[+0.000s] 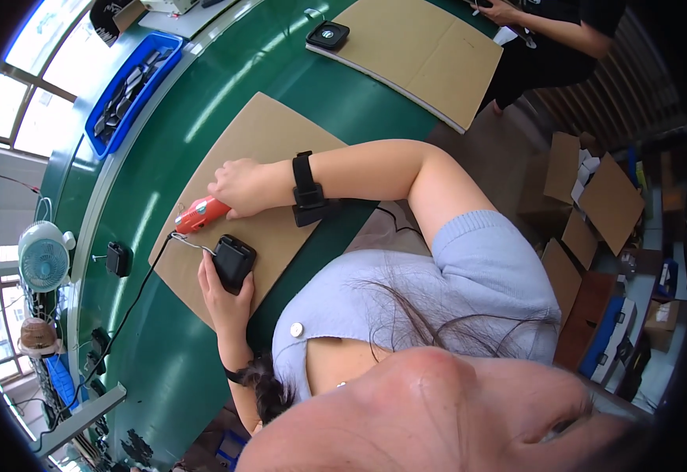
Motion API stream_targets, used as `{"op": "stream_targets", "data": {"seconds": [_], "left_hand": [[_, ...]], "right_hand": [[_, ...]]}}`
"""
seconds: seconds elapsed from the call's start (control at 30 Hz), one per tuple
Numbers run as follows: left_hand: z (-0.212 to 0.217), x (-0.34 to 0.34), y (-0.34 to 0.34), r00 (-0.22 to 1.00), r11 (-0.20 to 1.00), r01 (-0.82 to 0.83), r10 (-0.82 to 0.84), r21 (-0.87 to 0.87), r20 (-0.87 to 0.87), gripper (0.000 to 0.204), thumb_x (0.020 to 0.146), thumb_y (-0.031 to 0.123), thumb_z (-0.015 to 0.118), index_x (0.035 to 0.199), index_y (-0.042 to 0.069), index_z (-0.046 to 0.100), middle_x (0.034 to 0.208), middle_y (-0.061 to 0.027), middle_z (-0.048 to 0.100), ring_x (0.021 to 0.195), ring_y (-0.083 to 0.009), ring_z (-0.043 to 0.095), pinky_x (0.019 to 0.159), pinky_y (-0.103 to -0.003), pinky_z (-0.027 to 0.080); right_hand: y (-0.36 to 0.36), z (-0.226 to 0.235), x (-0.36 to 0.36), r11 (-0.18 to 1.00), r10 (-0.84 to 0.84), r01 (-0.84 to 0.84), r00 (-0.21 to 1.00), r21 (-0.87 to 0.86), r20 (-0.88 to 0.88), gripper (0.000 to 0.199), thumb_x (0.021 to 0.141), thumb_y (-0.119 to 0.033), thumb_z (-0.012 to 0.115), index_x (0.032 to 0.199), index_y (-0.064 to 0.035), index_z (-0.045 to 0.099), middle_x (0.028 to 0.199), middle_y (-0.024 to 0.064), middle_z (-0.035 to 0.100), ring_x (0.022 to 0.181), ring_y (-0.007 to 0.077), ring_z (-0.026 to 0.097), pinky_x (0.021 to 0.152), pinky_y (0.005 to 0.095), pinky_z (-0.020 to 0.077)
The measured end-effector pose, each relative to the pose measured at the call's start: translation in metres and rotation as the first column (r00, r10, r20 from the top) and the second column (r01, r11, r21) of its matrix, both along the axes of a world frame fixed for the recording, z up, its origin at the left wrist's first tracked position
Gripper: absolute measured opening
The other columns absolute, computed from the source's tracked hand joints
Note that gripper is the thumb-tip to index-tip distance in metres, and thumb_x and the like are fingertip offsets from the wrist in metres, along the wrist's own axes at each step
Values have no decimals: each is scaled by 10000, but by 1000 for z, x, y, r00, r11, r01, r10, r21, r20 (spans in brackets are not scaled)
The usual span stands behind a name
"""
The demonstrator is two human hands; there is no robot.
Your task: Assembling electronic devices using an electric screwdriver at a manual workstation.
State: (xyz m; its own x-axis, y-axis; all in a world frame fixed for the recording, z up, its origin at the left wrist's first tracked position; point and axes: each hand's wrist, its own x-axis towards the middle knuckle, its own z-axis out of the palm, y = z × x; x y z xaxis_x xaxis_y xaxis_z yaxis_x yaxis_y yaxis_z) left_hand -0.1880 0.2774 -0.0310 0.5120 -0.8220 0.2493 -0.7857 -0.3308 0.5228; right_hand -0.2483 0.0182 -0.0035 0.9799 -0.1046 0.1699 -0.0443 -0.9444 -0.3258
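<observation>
In my right hand (pixel 243 189) is a red hand-held tool (pixel 202 214), the fingers wrapped round its body. A black cord runs from near the tool's far end. My left hand (pixel 225 295) grips a small black box-shaped case (pixel 234 262) from its side and lower edge. A thin silvery loop (pixel 194 244) stretches from the case toward the tool's end; whether the two touch, I cannot tell. Tool and case are over a brown cardboard sheet (pixel 280 138) on the green table (pixel 135 330).
A similar black case (pixel 117 259) stands left of the sheet. At the back left is a blue bin (pixel 143 94) of dark parts, with a small fan (pixel 43 256) nearer. Another case (pixel 328 35) lies on a second cardboard sheet (pixel 418 55), beside a co-worker (pixel 567 35). Open cartons (pixel 607 200) stand right.
</observation>
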Motion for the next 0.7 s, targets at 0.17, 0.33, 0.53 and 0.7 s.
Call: {"op": "stream_targets", "data": {"seconds": [0.17,0.33,0.53,0.7], "left_hand": [[0,0,-3,1000,993,7,-10,-117,-22,902,690,184,869,1454,19,418,1450,-211,449,1306,-396,485,1093,-433,407],[20,-5,-2,992,988,19,1,-156,126,680,677,199,897,1293,110,623,1417,-195,486,1258,-410,515,1053,-452,450],[5,-6,-3,997,986,34,-22,-163,73,585,714,173,868,1263,167,664,1367,-170,522,1189,-395,562,990,-441,504],[4,-7,-6,997,985,50,-39,-167,68,564,741,190,848,1274,210,666,1337,-155,539,1141,-371,594,952,-421,530]], "right_hand": [[-13,20,-4,990,92,-79,989,116,-119,405,838,-346,724,1018,11,662,979,226,690,941,378,665,841,455,534],[-17,72,-24,861,-48,-99,960,499,275,373,915,-257,697,1166,-16,561,919,171,653,808,287,665,742,387,551],[17,85,-20,385,-178,-427,836,819,519,292,959,-109,636,1199,-17,496,811,33,603,650,98,607,606,239,506],[37,59,5,130,-251,-750,607,648,754,283,968,-67,599,1216,-7,476,858,38,606,603,94,593,559,239,496]]}}
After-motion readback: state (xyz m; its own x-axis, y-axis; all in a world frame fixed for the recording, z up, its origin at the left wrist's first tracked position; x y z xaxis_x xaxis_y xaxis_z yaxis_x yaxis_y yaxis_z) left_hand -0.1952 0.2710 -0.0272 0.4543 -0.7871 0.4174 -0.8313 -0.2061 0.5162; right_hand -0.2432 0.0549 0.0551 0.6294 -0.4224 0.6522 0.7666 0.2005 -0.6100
